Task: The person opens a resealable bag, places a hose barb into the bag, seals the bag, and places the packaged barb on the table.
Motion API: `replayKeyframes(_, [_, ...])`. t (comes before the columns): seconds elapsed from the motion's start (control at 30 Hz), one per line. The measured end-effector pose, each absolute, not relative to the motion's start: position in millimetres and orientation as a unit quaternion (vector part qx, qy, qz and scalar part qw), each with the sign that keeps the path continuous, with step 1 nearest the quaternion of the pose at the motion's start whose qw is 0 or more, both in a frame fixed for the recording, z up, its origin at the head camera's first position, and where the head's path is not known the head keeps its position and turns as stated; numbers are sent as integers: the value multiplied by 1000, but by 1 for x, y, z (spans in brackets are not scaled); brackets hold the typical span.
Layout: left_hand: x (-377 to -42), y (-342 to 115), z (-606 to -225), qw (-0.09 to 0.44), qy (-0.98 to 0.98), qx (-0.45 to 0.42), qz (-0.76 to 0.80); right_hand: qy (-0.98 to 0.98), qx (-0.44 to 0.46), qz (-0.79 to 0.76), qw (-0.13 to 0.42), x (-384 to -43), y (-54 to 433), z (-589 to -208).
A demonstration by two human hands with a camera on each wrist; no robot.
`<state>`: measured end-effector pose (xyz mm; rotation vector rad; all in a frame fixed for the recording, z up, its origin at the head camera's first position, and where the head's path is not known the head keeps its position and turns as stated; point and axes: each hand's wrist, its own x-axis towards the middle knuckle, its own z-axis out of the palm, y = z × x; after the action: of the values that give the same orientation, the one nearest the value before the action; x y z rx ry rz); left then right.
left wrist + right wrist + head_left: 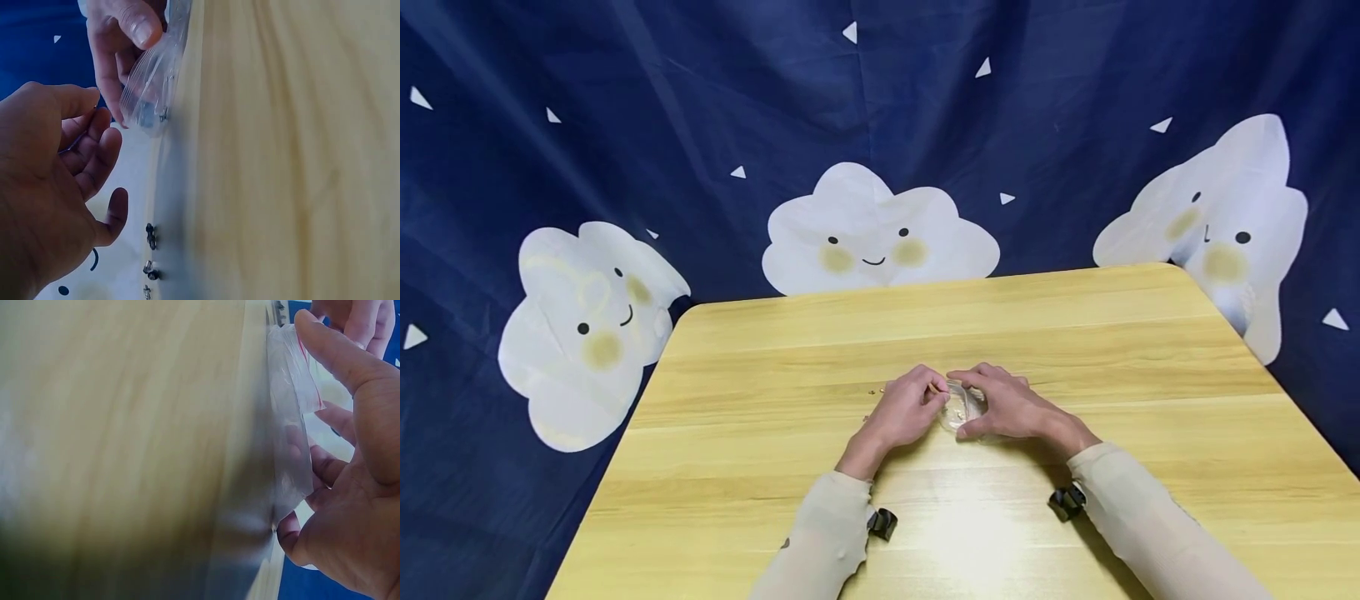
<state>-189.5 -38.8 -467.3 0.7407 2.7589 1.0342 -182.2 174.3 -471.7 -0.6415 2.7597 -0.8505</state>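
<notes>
My right hand (1009, 406) holds a clear plastic zip bag (956, 410) low over the table, thumb on one side and fingers on the other. A red line runs along the bag's mouth in the right wrist view. Inside the bag, a small metal piece (164, 115) shows near its lower edge. My left hand (910, 407) is beside the mouth of the bag, thumb and forefinger tips pinched together on a tiny dark piece (95, 107), mostly hidden by the fingers. The other left fingers are loosely bent.
Several small metal pieces (151, 236) lie on the wooden table (760, 450) to the left of my left hand. A dark blue curtain (917, 108) with printed clouds hangs behind the table's far edge. Black wrist mounts (883, 523) sit at both sleeves.
</notes>
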Motion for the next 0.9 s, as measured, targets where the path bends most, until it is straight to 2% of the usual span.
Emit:
replayKeyframes(0.33, [-190, -31, -469, 39, 925, 271, 262, 926, -219, -291, 96, -181, 174, -471])
replayKeyframes(0.57, [-189, -31, -471, 38, 923, 275, 267, 926, -222, -290, 94, -181, 174, -472])
replayKeyframes(0.9, [-187, -57, -466, 32, 924, 259, 279, 930, -216, -284, 86, -181, 175, -472])
